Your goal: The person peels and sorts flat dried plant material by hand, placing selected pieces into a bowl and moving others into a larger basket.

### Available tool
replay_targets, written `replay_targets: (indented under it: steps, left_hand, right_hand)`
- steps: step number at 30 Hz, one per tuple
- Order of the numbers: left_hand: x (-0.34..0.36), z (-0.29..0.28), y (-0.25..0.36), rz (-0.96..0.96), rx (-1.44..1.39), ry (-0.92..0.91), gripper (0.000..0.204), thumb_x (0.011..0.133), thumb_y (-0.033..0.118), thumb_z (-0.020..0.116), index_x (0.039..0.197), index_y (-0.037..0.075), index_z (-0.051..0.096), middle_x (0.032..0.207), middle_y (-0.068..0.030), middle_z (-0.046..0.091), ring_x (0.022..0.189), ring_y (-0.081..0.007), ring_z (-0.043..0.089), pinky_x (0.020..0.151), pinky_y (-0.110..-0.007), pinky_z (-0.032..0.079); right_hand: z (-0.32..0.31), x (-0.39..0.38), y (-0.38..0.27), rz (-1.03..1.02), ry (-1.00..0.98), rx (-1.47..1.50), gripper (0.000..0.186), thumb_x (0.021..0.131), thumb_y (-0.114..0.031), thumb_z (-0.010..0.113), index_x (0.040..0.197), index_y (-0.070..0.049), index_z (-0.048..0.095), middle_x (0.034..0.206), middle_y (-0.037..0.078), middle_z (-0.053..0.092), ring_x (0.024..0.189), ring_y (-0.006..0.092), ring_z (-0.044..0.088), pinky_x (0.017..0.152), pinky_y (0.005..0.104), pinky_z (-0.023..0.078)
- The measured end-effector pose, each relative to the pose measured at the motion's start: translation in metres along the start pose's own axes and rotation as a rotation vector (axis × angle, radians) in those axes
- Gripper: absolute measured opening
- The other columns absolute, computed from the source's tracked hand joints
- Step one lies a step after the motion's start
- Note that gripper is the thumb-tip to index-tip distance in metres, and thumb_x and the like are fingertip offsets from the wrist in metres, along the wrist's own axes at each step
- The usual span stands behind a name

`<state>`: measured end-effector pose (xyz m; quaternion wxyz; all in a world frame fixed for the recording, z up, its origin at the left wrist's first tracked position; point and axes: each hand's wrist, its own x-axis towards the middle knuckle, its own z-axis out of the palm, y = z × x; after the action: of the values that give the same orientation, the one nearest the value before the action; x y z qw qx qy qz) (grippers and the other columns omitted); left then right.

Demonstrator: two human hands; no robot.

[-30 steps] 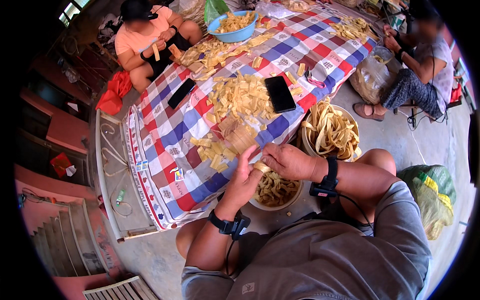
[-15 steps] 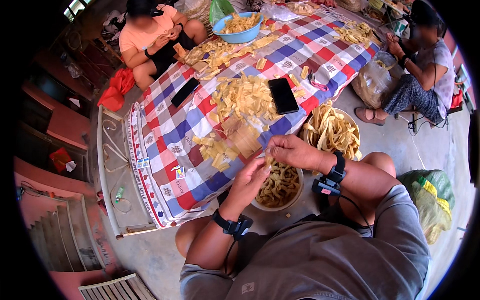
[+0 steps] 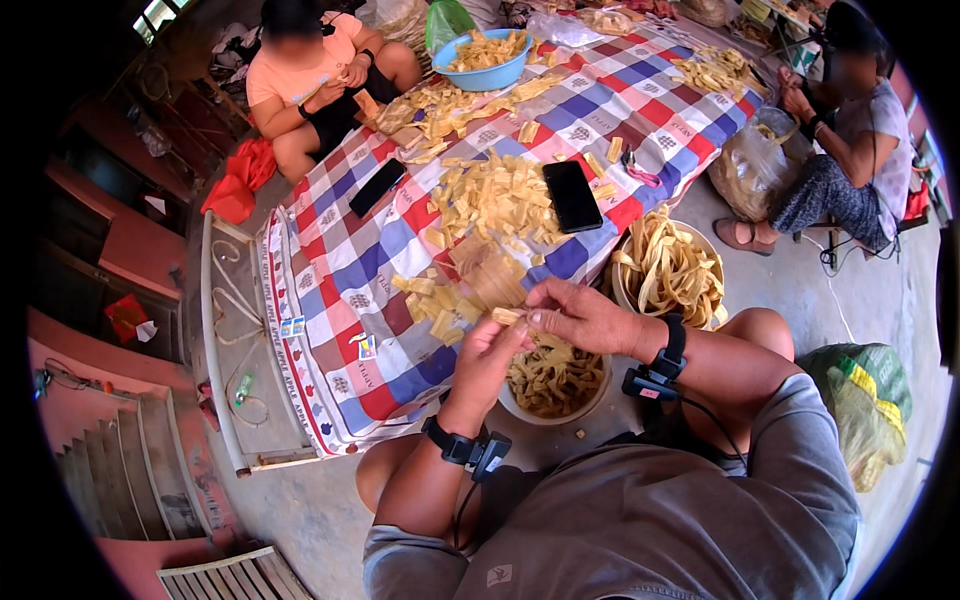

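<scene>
My left hand (image 3: pixel 482 348) and my right hand (image 3: pixel 575 318) meet in front of me, both closed on a small pale-yellow piece of dried strip (image 3: pixel 506 316). Below them sits a round bowl (image 3: pixel 518 408) of curled strips (image 3: pixel 555 375). Just beyond my hands, short cut pieces (image 3: pixel 495 200) lie heaped on the checked cloth (image 3: pixel 340 260) around a thin tan sheet (image 3: pixel 485 270). Right of my hands stands a basin of long strips (image 3: pixel 665 270). A black phone (image 3: pixel 571 195), a second phone (image 3: pixel 377 188) and pink-handled scissors (image 3: pixel 638 172) rest on the cloth.
Two people sit across the table, one at upper left (image 3: pixel 305 95), one at right (image 3: pixel 855 145), each handling pieces. A blue basin (image 3: pixel 480 70) stands at the back. Sacks (image 3: pixel 858 410) lie by my right side. A metal frame (image 3: pixel 225 330) edges the table's left end.
My hands have shifted slightly around the small piece, the left fingers moving a little apart and back toward the right hand. The view has drifted slightly. The person at upper left has lowered their hands.
</scene>
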<state>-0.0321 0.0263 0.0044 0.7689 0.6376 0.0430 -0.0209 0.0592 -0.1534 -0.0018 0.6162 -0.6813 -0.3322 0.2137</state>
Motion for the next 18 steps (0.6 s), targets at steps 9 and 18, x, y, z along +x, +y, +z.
replay_targets:
  steps: [9,18]
  left_hand:
    - [0.000,-0.014,0.009,-0.047,-0.258,0.027,0.017,0.099,0.014,0.055,0.109,0.003,0.062,0.093,-0.0062,0.068,0.084,-0.0147,0.064,0.083,-0.029,0.049]
    - [-0.001,-0.004,0.009,0.110,0.510,-0.032,0.028,0.099,0.017,0.057,0.123,0.003,0.060,0.086,-0.0056,0.065,0.078,-0.0115,0.059,0.074,-0.027,0.047]
  right_hand:
    - [-0.009,-0.005,-0.024,0.172,-0.255,-0.134,0.027,0.103,-0.028,0.049,0.106,-0.002,0.057,0.080,0.013,0.060,0.074,0.0218,0.060,0.071,0.0357,0.048]
    - [-0.006,-0.010,-0.010,0.049,-0.364,-0.352,0.033,0.102,-0.032,0.047,0.097,-0.002,0.059,0.078,0.017,0.060,0.073,0.0335,0.059,0.072,0.0419,0.048]
